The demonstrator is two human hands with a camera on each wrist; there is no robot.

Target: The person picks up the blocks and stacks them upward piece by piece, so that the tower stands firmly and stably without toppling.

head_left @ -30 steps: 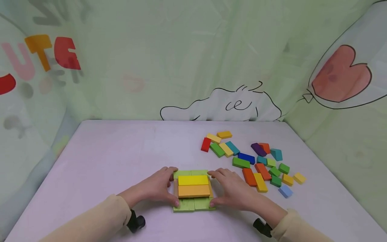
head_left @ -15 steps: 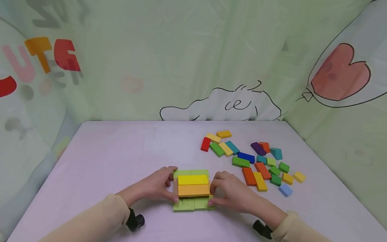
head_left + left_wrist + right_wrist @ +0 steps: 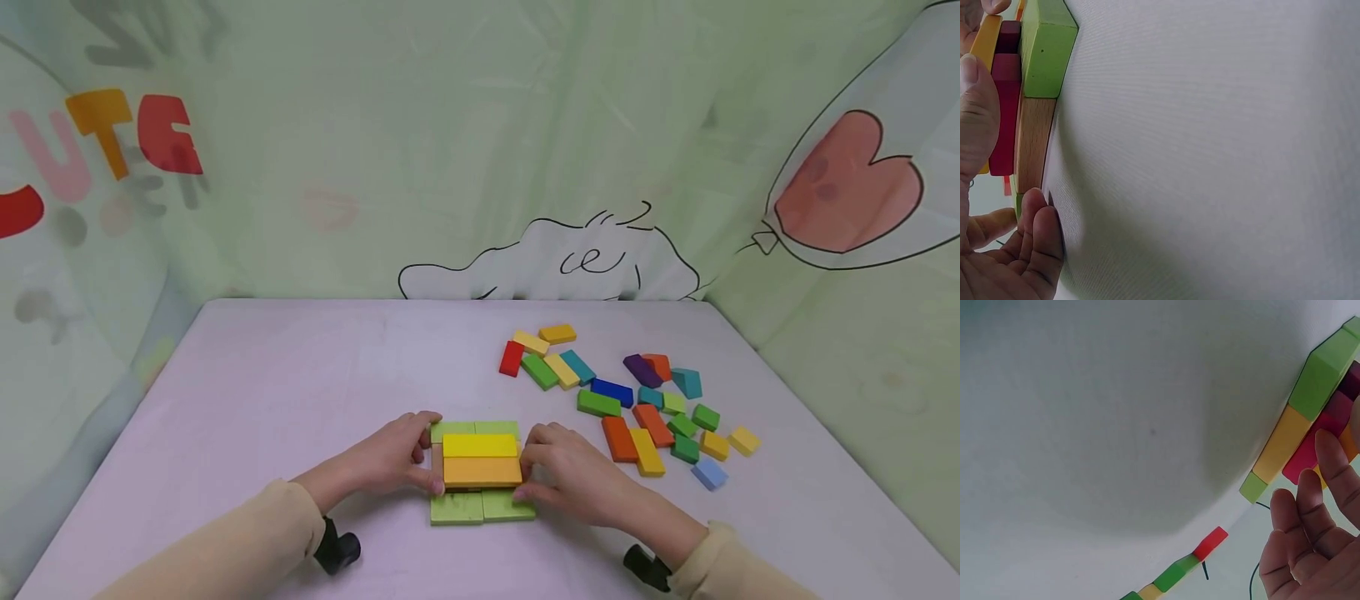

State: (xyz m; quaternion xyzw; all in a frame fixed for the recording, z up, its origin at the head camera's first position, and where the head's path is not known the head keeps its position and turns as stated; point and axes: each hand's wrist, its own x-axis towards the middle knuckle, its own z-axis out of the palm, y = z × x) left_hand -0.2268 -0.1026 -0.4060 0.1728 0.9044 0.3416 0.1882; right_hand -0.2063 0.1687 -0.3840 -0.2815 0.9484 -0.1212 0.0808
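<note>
A low stack of wooden toy blocks stands between the two hands in the head view. Light green blocks (image 3: 483, 507) lie at the front and back of its base. An orange plank (image 3: 482, 472) and a yellow plank (image 3: 480, 446) lie side by side on top. Magenta blocks (image 3: 1005, 119) show beneath them. The left hand (image 3: 397, 454) holds the left end, thumb at the orange plank and fingers at the back corner. Curled fingers of the right hand (image 3: 570, 475) meet the right end, thumb near the front. One right fingertip overlaps a magenta block (image 3: 1313, 444) in the right wrist view.
Loose coloured blocks lie to the right and back right, among them a blue block (image 3: 612, 392), a red block (image 3: 512, 358) and a purple block (image 3: 642, 370). The pale tabletop (image 3: 315, 367) ends at a printed curtain (image 3: 337, 150) behind.
The right hand's fingers have come forward from the stack's back right corner to the right end of the top planks and drawn closer together. The left hand stays nearly still.
</note>
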